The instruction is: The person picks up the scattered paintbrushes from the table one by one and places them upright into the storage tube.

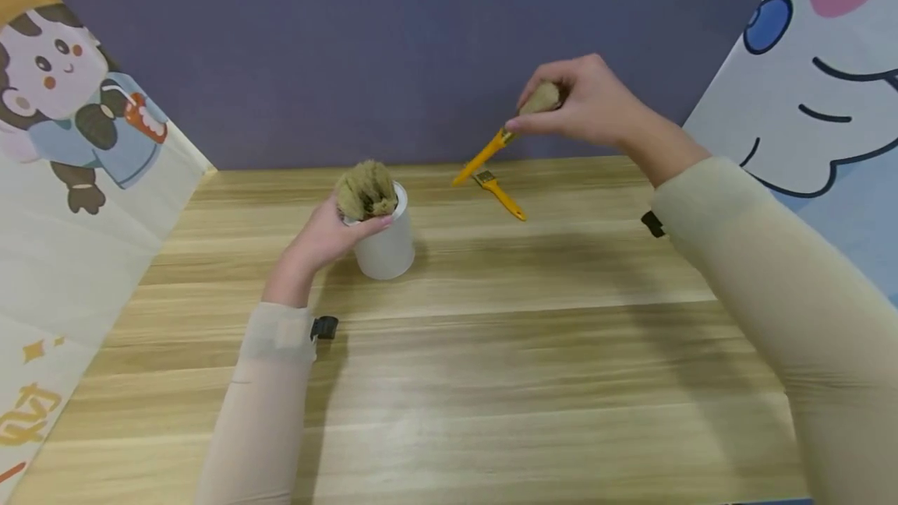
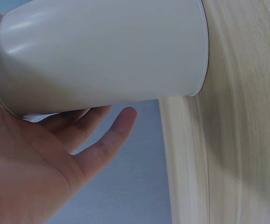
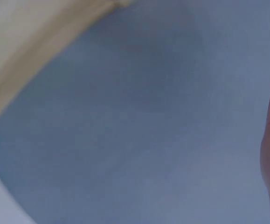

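A white cylindrical canister [image 1: 386, 248] stands upright on the table, with a bushy tan bristly mass [image 1: 366, 189] showing at its mouth. My left hand [image 1: 326, 236] grips the canister near its top, thumb across the near side of the rim. In the left wrist view, some fingers reach behind the canister wall [image 2: 107, 51]. Above the table's back edge, my right hand [image 1: 589, 100] pinches a paintbrush [image 1: 484, 156] by its bristle end, its yellow handle slanting down to the left. A second yellow-handled paintbrush [image 1: 503, 197] lies on the table below it.
The light wood table [image 1: 491, 365] runs back to a dark blue-grey wall [image 1: 351, 53]. Cartoon-printed panels flank it, one at the left [image 1: 126, 201] and one at the right [image 1: 772, 131]. Small black pieces show at both sleeve cuffs.
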Tool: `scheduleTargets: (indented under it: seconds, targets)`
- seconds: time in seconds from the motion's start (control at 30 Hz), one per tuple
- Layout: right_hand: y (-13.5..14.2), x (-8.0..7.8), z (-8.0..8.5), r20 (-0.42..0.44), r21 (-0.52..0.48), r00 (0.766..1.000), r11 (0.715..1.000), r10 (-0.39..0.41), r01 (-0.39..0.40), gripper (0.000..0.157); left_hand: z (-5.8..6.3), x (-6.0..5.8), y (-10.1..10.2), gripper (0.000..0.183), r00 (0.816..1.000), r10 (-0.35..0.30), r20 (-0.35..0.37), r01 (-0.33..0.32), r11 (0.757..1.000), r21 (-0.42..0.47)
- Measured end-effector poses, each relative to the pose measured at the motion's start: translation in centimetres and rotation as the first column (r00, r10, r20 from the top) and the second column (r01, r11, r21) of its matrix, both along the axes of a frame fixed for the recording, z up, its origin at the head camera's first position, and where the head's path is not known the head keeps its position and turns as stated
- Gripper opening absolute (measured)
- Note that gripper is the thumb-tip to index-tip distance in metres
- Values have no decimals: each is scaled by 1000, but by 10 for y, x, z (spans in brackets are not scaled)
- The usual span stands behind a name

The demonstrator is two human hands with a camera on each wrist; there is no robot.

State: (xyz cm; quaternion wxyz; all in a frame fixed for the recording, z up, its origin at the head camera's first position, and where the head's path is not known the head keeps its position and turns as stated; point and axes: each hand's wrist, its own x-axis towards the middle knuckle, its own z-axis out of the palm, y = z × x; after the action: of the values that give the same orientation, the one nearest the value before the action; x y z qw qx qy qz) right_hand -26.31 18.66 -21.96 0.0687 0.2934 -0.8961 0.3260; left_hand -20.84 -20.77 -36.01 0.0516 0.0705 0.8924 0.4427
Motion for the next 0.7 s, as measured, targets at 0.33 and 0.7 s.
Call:
scheduleTargets:
  seconds: [0.33,0.7]
  targets:
    - [-80,16,40,-198,5,953,972,230,-234,22,1,-2,0,100,999,-35,-28,37,998,52]
    - [-123,10,26,-155,-5,948,959,279,-283,27,0,-2,0,94,999,-39,-31,41,998,49]
